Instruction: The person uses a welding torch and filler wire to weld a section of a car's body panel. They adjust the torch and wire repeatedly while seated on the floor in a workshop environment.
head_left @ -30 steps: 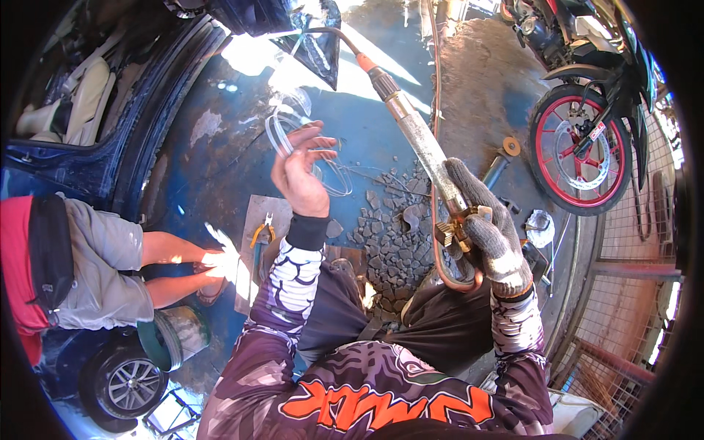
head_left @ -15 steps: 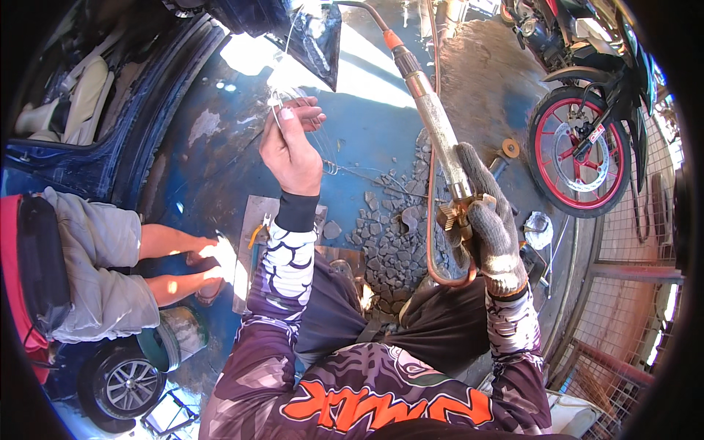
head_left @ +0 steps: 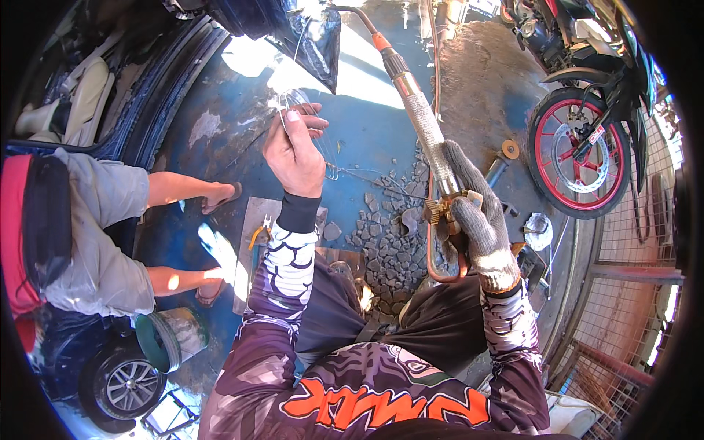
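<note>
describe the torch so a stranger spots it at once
Start at the red motorcycle wheel at right. Left of it, the gloved right hand grips a torch by its brassy end. Its long, silvery body carries an orange collar near its bent tip, unlike the disc-ended tool on the floor.

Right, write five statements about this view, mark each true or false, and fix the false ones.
1. The grey-gloved right hand holds a long metal torch. True.
2. The bare left hand is empty. False: that hand holds thin, pale looped wire.
3. The orange-handled pliers lie left of the broken grey chips. True.
4. The black-tyred motorcycle wheel has a blue rim. False: that wheel's rim is red.
5. A person in pale grey shorts is at the picture's left. True.
</note>
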Demonstrator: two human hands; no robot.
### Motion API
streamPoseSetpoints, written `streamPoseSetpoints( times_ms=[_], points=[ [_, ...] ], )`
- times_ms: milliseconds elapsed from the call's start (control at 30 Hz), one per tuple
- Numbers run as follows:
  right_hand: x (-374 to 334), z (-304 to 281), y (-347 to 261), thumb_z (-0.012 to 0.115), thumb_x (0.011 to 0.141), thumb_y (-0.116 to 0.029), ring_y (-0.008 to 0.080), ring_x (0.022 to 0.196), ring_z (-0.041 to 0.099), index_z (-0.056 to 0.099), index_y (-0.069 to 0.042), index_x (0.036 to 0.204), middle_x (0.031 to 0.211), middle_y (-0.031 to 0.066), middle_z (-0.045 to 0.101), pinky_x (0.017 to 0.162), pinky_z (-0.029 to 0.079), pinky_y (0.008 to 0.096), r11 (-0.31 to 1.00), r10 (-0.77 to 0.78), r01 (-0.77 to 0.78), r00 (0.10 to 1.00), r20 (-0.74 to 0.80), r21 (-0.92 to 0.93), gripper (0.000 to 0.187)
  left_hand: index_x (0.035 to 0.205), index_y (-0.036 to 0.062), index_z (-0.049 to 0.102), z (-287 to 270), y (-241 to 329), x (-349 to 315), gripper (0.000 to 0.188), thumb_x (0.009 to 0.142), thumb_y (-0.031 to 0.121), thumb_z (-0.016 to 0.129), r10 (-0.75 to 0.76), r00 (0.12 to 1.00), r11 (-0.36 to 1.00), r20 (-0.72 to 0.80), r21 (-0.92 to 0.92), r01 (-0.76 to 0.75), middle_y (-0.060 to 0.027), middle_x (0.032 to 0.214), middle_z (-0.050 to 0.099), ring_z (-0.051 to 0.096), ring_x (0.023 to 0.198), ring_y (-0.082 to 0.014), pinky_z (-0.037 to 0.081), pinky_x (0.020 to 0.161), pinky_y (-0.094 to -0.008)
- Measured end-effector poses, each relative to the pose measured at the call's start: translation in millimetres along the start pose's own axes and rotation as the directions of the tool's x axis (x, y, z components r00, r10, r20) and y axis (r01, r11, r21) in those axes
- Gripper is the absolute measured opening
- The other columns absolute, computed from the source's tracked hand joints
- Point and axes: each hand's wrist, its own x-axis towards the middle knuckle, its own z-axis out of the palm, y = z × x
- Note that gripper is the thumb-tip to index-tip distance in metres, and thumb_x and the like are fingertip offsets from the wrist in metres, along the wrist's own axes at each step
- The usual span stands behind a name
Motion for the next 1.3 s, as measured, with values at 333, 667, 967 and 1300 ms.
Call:
streamPoseSetpoints(
  times_ms=[333,667,967,1300],
  points=[
    [0.2,-1.3,1.8,0.065,0.098,-0.020,0.0057,0.073,0.059,0.036,0.000,0.161,0.116,0.0072,0.067,0.067,0.050,0.0219,0.999,-0.035,0.034,0.999,0.014,0.032,0.073,0.095,-0.0085,0.070,-3.3,0.5,-3.4,0.047,0.110,0.025,0.041,-0.018,1.000,0.999,-0.018,-0.046,0.017,-0.0166,0.099,0.076,0.073,0.076,-0.0215,0.057,0.065,-0.0301],
    [-0.7,3.6,-0.7,0.065,0.099,-0.022,0.0059,0.074,0.062,0.036,0.000,0.161,0.126,0.0079,0.067,0.066,0.050,0.0215,0.997,-0.073,0.073,0.997,-0.003,0.028,0.072,0.098,-0.0091,0.069,-5.6,0.7,-4.6,0.050,0.111,0.029,0.039,-0.044,0.999,0.998,-0.005,-0.041,0.043,-0.0173,0.101,0.076,0.075,0.077,-0.0234,0.059,0.066,-0.0310],
    [-2.0,3.5,-1.6,0.065,0.098,-0.022,0.0066,0.076,0.062,0.035,0.001,0.161,0.137,0.0109,0.063,0.068,0.052,0.0227,0.996,-0.072,0.071,0.997,0.022,0.050,0.073,0.084,-0.0067,0.069,-2.6,4.1,-3.2,0.049,0.111,0.024,0.042,-0.080,0.996,0.988,-0.035,-0.138,0.074,-0.0165,0.098,0.076,0.071,0.073,-0.0199,0.056,0.063,-0.0297],
    [9.2,-3.0,8.2,0.066,0.098,-0.024,0.0073,0.087,0.063,0.035,0.002,0.161,0.148,0.0112,0.058,0.077,0.052,0.0229,0.989,-0.147,0.147,0.989,0.015,0.013,0.075,0.087,-0.0074,0.069,-0.5,2.1,-3.4,0.050,0.111,0.027,0.041,-0.091,0.996,0.988,-0.021,-0.126,0.088,-0.0169,0.099,0.075,0.072,0.074,-0.0209,0.057,0.064,-0.0301]
  ],
)
